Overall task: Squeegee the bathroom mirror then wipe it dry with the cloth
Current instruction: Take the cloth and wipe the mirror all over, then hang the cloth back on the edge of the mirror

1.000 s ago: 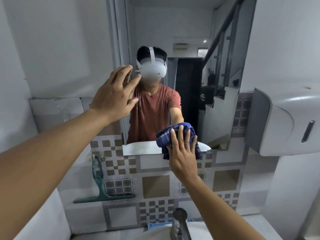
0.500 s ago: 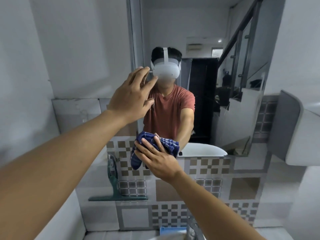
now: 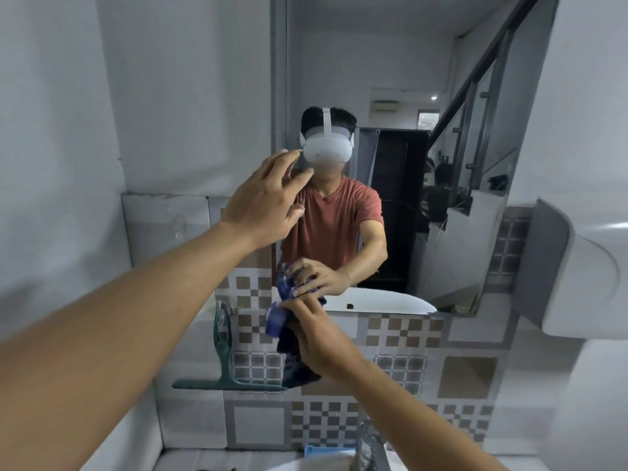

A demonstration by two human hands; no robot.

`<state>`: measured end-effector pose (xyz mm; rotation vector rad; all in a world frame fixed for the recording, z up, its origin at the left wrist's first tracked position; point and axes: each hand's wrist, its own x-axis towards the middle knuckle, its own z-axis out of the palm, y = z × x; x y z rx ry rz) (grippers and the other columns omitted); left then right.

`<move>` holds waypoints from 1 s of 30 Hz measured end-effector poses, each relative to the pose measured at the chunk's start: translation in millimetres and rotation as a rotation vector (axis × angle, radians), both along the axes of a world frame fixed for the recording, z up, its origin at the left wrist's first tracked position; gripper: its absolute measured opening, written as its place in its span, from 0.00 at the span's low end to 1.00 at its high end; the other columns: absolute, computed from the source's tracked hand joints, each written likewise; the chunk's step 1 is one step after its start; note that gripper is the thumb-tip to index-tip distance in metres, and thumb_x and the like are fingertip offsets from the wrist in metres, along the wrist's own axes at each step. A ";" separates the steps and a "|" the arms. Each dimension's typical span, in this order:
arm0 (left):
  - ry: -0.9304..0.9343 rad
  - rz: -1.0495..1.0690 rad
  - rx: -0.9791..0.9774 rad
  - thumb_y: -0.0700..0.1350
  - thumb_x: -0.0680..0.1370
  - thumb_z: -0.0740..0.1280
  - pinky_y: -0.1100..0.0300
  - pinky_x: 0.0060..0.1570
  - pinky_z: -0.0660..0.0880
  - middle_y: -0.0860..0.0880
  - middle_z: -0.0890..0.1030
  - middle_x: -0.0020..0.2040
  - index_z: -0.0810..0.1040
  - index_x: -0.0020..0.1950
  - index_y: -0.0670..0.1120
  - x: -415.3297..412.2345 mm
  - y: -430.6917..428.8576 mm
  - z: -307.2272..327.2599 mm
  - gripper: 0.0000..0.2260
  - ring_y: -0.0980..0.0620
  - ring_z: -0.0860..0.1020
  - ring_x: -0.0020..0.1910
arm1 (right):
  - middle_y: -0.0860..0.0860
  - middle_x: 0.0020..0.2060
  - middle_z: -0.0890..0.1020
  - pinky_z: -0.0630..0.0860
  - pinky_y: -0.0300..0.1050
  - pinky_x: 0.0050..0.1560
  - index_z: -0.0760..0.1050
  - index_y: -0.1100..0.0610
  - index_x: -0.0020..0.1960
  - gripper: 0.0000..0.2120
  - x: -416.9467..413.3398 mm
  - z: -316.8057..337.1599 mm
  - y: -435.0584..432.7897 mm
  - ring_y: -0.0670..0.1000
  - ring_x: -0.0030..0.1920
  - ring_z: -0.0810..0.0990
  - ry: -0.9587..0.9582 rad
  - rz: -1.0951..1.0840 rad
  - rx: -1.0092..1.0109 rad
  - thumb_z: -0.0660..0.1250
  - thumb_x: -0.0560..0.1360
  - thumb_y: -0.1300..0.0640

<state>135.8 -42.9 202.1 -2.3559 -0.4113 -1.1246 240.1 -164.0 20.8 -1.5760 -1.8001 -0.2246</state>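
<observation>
The bathroom mirror (image 3: 401,62) hangs on the wall ahead and reflects a person in a red shirt. My right hand (image 3: 319,338) presses a dark blue checked cloth (image 3: 277,321) against the mirror's lower left corner, at its bottom edge. My left hand (image 3: 265,202) is raised with fingers spread, flat against or close to the mirror's left edge, holding nothing. A green squeegee (image 3: 224,362) hangs from a hook on the tiled wall, below and left of the mirror, blade at the bottom.
A white and grey paper dispenser (image 3: 577,277) juts out from the right wall. A chrome tap (image 3: 372,447) and the white basin rim lie at the bottom. A small blue object (image 3: 321,450) sits behind the tap. Patterned tiles (image 3: 458,372) cover the wall under the mirror.
My right hand has swept the cloth leftward along the mirror's bottom edge, from the middle to the lower left corner. My left hand stays raised at the mirror's left side.
</observation>
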 end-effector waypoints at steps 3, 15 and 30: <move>0.014 -0.022 -0.095 0.47 0.77 0.71 0.44 0.63 0.76 0.40 0.69 0.73 0.75 0.70 0.43 -15.3 -8.1 -10.6 0.22 0.39 0.70 0.71 | 0.54 0.60 0.78 0.74 0.51 0.58 0.72 0.52 0.62 0.12 -2.1 21.6 -5.7 0.55 0.58 0.76 0.266 -0.054 0.041 0.60 0.81 0.62; 0.079 -0.267 -1.209 0.32 0.77 0.68 0.58 0.51 0.78 0.48 0.86 0.47 0.85 0.52 0.45 -91.3 -37.3 -46.9 0.11 0.49 0.82 0.49 | 0.65 0.64 0.79 0.74 0.62 0.63 0.75 0.61 0.67 0.19 -26.5 83.8 -33.1 0.63 0.60 0.79 1.255 0.506 -0.197 0.60 0.79 0.70; -0.173 -0.123 -1.004 0.42 0.77 0.72 0.58 0.45 0.77 0.49 0.82 0.48 0.77 0.49 0.53 -160.5 -8.3 -13.6 0.07 0.49 0.81 0.46 | 0.54 0.48 0.84 0.83 0.61 0.51 0.76 0.49 0.58 0.17 -80.2 118.6 3.9 0.55 0.49 0.86 0.628 0.223 0.010 0.68 0.77 0.68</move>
